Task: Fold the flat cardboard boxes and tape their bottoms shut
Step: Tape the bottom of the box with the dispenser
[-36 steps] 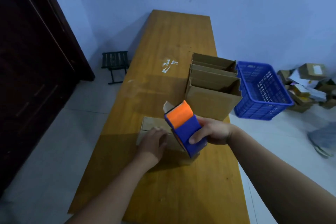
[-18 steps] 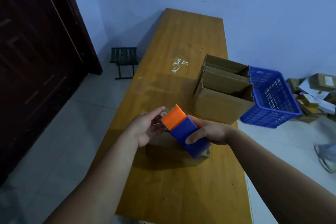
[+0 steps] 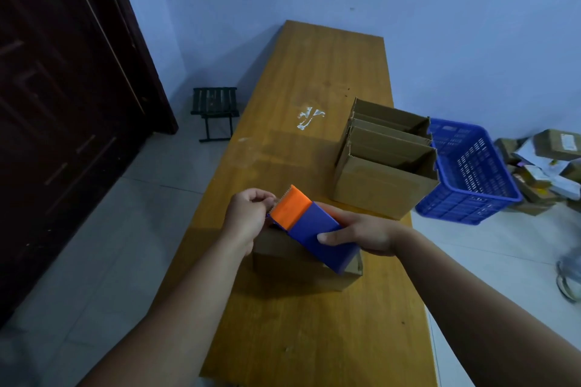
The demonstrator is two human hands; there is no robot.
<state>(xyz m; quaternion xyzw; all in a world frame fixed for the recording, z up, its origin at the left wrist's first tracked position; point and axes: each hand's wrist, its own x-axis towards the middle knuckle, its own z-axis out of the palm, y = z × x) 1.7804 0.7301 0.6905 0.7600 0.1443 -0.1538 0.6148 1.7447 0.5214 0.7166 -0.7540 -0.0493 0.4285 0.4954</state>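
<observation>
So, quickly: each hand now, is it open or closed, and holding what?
Left hand: closed, fingers pinching at the orange toothed end of the tape dispenser; tape not visible.
Right hand: closed, gripping its blue body.

The left hand (image 3: pixel 248 217) has lifted off the box (image 3: pixel 295 258) to pinch at the tape dispenser's (image 3: pixel 311 226) orange end.

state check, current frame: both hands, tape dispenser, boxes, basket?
tape dispenser: held tilted above the small box.
right hand: grips the tape dispenser's blue body.
left hand: fingers curled at its toothed end; what they pinch is unclear.
small box: folded up, on the table, partly hidden by the hands.
open boxes: upright, tops open.
basket: no contents visible.
</observation>
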